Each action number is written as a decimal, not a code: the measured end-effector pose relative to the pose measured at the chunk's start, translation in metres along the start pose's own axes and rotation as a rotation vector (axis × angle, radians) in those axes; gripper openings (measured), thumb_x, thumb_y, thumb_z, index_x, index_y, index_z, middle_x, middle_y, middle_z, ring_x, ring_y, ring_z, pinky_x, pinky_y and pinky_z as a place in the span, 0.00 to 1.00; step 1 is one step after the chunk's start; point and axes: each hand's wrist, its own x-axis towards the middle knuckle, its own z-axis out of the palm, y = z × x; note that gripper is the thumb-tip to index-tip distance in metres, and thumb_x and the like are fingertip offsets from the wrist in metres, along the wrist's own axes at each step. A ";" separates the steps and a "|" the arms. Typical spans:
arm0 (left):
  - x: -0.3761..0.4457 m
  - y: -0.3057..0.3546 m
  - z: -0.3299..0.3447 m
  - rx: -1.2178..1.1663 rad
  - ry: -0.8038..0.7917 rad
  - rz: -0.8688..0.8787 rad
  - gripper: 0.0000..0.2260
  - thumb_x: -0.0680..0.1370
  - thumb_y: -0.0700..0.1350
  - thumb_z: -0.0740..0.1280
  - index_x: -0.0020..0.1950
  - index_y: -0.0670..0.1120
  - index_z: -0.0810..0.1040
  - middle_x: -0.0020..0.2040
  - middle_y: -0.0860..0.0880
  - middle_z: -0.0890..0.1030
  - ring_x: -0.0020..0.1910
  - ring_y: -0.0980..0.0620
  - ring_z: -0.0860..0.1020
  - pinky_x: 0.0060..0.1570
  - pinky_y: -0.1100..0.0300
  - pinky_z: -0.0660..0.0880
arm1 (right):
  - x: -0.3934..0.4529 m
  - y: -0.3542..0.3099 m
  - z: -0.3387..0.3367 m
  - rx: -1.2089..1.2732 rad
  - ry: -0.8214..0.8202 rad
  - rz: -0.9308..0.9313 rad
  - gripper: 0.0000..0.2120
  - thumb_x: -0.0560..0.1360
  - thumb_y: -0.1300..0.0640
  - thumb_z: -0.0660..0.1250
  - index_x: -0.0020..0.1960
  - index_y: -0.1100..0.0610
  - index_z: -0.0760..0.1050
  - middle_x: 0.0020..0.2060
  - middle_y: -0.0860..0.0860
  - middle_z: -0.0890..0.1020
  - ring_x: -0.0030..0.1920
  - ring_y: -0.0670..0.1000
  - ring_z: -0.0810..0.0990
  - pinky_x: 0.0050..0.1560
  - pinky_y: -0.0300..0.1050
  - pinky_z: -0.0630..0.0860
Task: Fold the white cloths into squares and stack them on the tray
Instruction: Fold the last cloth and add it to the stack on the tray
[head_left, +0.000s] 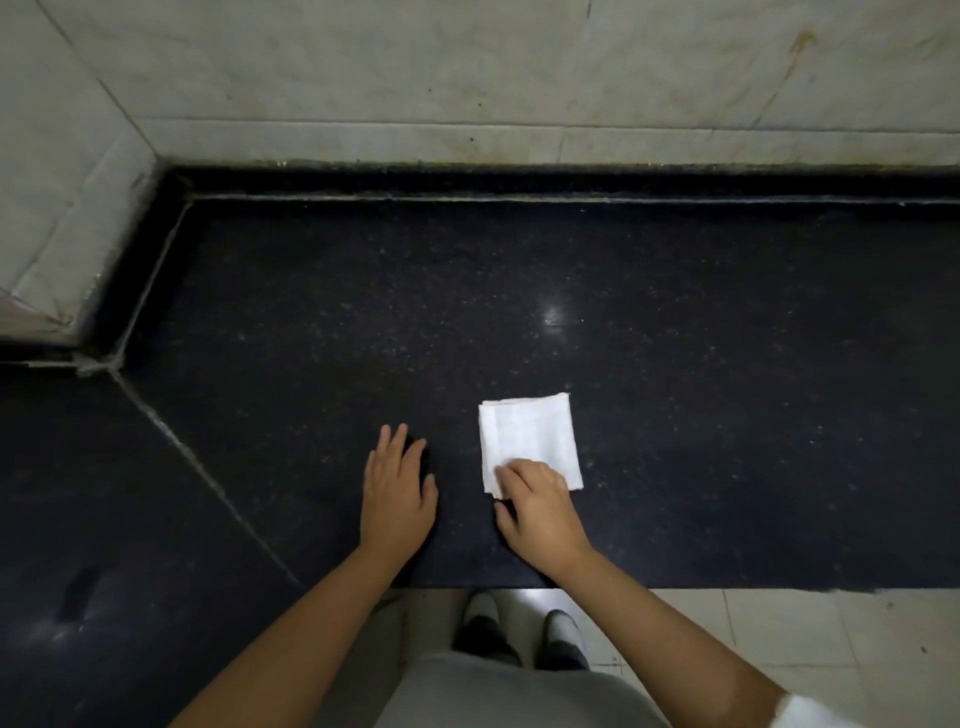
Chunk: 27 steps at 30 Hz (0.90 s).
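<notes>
A white cloth (530, 436), folded into a small square, lies flat on the black stone counter (519, 291). My right hand (540, 512) sits at the cloth's near edge, its curled fingers on top of the near left corner and its thumb beside that edge. My left hand (397, 491) lies flat on the counter to the left of the cloth, fingers straight and holding nothing. No tray shows in this view.
A tiled wall (467, 78) runs along the back of the counter, and a tiled corner (57, 197) juts in at the left. The counter's front edge crosses near my wrists. Below it are pale floor tiles (810, 639) and my shoes (519, 623).
</notes>
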 end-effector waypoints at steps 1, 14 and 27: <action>-0.002 0.001 0.000 -0.011 -0.005 0.023 0.21 0.76 0.47 0.54 0.64 0.37 0.73 0.70 0.37 0.68 0.72 0.39 0.61 0.69 0.43 0.59 | -0.003 0.002 0.000 0.021 0.005 -0.011 0.15 0.67 0.54 0.61 0.50 0.60 0.79 0.43 0.53 0.82 0.47 0.48 0.71 0.51 0.39 0.67; 0.058 0.066 -0.001 -0.103 -0.097 0.013 0.17 0.79 0.45 0.60 0.67 0.43 0.71 0.63 0.44 0.73 0.64 0.45 0.68 0.61 0.54 0.69 | -0.019 0.044 -0.032 -0.170 0.100 0.010 0.16 0.54 0.68 0.75 0.41 0.58 0.81 0.41 0.54 0.83 0.47 0.50 0.69 0.40 0.49 0.79; 0.100 0.073 0.004 -0.105 -0.152 0.033 0.08 0.79 0.40 0.60 0.50 0.40 0.78 0.51 0.43 0.77 0.45 0.49 0.74 0.39 0.59 0.68 | -0.017 0.042 -0.035 -0.167 -0.046 0.118 0.14 0.55 0.63 0.75 0.39 0.53 0.82 0.38 0.50 0.83 0.34 0.50 0.81 0.32 0.39 0.76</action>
